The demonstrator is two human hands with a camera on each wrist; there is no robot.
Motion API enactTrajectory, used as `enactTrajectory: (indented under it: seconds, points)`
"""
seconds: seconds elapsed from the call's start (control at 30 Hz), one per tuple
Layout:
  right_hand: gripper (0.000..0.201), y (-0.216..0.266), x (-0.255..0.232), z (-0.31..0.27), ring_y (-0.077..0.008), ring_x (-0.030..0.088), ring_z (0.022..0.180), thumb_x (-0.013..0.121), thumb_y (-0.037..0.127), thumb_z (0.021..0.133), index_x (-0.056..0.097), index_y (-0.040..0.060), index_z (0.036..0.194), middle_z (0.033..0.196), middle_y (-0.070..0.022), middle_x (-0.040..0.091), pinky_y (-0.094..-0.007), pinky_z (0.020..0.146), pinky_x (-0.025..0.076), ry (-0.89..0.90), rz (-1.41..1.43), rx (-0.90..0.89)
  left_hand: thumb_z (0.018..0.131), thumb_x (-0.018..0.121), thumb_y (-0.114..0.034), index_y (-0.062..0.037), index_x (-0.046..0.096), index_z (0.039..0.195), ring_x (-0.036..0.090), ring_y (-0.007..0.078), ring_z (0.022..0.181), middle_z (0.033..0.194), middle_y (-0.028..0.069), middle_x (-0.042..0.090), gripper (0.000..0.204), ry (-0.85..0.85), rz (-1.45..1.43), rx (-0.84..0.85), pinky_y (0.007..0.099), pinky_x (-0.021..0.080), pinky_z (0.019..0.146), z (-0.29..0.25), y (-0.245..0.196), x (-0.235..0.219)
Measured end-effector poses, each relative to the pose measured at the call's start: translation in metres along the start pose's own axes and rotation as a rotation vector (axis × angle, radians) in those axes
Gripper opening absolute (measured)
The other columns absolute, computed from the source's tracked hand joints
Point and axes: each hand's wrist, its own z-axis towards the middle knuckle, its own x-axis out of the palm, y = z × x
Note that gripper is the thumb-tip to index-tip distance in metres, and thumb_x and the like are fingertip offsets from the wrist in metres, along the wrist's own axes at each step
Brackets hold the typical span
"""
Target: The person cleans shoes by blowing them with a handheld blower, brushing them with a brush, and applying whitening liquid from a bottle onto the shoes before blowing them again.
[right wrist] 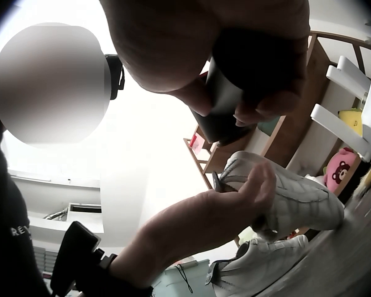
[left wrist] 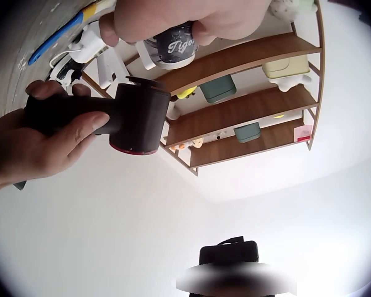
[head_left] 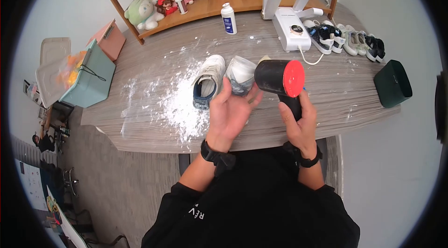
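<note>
In the head view, the left hand (head_left: 228,113), palm turned up near the middle of the frame, grips the heel end of a white-and-grey sneaker (head_left: 240,73), thumb on one side and fingers on the other. The right hand (head_left: 303,127), right of centre, is wrapped round the handle of a black hair dryer (head_left: 275,77) (its round red end faces the camera), and the dryer's black end points towards the sneaker. Left of the held sneaker, a matching shoe (head_left: 208,80) sits on the grey wood-grain table (head_left: 252,129), with white powder (head_left: 186,108) scattered about it. A white bottle (head_left: 228,19) with a blue label stands at upper centre; a white device with upright arms (head_left: 291,29) is at upper right, and small shoes (head_left: 355,40) line up beside it.

In the left wrist view, the left hand crosses the top of the frame, holding the sneaker by its dark, lettered heel (only part of the lettering is readable). The right hand holds the dryer at left, and a blue-handled brush (left wrist: 65,35) shows at upper left.

In the right wrist view, the right hand grips the dryer at upper centre (dark and partly hidden by the fingers). Below it, the left hand curls round the sneaker, right of centre, with the matching shoe beneath.
</note>
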Motion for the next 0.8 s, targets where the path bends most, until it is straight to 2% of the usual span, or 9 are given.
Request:
enactTrajectory:
  seconds: [0.17,0.23,0.3,0.43,0.57,0.6,0.67,0.73,0.8]
  points:
    - [0.037,0.013,0.003,0.002,-0.0226,0.066,0.081,0.072,0.009,0.092,0.060,-0.0039,0.125,0.096,-0.0159,0.070,-0.0321,0.074,0.051,0.049,0.045,0.082,0.104,0.057,-0.046,-0.0190,0.053,0.139,0.047,0.0242,0.128,0.136,0.0036,0.056,0.045,-0.151,0.074,-0.101,0.0446,0.035,0.110,-0.015,-0.002,-0.023]
    - [0.037,0.014,0.007,0.003,-0.0243,0.068,0.081,0.072,0.010,0.092,0.060,-0.0039,0.124,0.096,-0.0164,0.070,-0.0332,0.074,0.051,0.058,0.026,0.078,0.103,0.057,-0.047,-0.0179,0.054,0.138,0.048,0.0239,0.125,0.134,0.0040,0.057,0.045,-0.101,0.041,-0.108,0.0442,0.036,0.107,-0.012,-0.001,-0.033]
    - [0.037,0.008,0.016,0.001,-0.0315,0.071,0.084,0.072,0.011,0.092,0.060,-0.0037,0.123,0.097,-0.0193,0.070,-0.0366,0.073,0.052,0.084,0.019,-0.124,0.103,0.058,-0.048,-0.0167,0.056,0.136,0.049,0.0235,0.123,0.133,0.0043,0.058,0.045,-0.041,0.010,-0.116,0.0439,0.038,0.105,-0.005,0.002,-0.028]
    - [0.038,-0.006,0.026,0.001,-0.0417,0.070,0.089,0.072,0.013,0.093,0.060,-0.0041,0.124,0.099,-0.0245,0.070,-0.0378,0.073,0.053,0.084,-0.127,-0.089,0.104,0.058,-0.042,-0.0092,0.056,0.135,0.052,0.0263,0.118,0.128,0.0092,0.059,0.046,-0.134,-0.035,0.017,0.0418,0.043,0.099,0.000,0.005,-0.020]
    - [0.042,-0.012,0.017,0.010,-0.0246,0.066,0.073,0.068,0.014,0.096,0.057,-0.0044,0.132,0.084,-0.0168,0.067,-0.0356,0.067,0.051,0.029,-0.045,0.075,0.104,0.060,-0.033,-0.0047,0.054,0.135,0.050,0.0299,0.118,0.128,0.0127,0.056,0.042,-0.081,-0.322,-0.047,0.0398,0.045,0.096,-0.007,-0.003,-0.019]
    - [0.042,-0.006,0.014,0.011,-0.0246,0.066,0.073,0.068,0.014,0.096,0.057,-0.0044,0.132,0.084,-0.0168,0.067,-0.0356,0.067,0.051,0.030,-0.044,0.066,0.104,0.060,-0.033,-0.0047,0.054,0.135,0.050,0.0299,0.118,0.128,0.0127,0.056,0.042,-0.074,-0.321,-0.042,0.0398,0.045,0.096,-0.006,-0.003,-0.019]
    - [0.042,0.004,0.010,0.006,-0.0198,0.064,0.075,0.068,0.013,0.096,0.057,-0.0049,0.132,0.087,-0.0156,0.069,-0.0346,0.069,0.052,0.091,0.174,0.369,0.105,0.057,-0.035,-0.0056,0.057,0.131,0.052,0.0324,0.116,0.128,0.0131,0.059,0.040,-0.009,-0.280,-0.070,0.0401,0.045,0.098,-0.003,0.003,-0.027]
    - [0.042,0.002,0.016,0.003,-0.0208,0.065,0.074,0.069,0.014,0.096,0.057,-0.0052,0.130,0.087,-0.0160,0.069,-0.0339,0.069,0.052,0.102,0.171,0.315,0.106,0.056,-0.032,-0.0051,0.057,0.131,0.052,0.0327,0.116,0.129,0.0127,0.058,0.037,0.090,-0.381,-0.096,0.0413,0.045,0.098,0.005,0.006,-0.039]
    - [0.043,-0.006,0.022,0.010,-0.0208,0.064,0.077,0.070,0.014,0.096,0.056,-0.0050,0.131,0.087,-0.0170,0.067,-0.0342,0.071,0.052,0.040,-0.022,-0.195,0.106,0.055,-0.026,-0.0054,0.055,0.135,0.051,0.0312,0.116,0.131,0.0128,0.057,0.035,0.123,-0.299,-0.050,0.0433,0.045,0.102,0.011,0.007,-0.040]
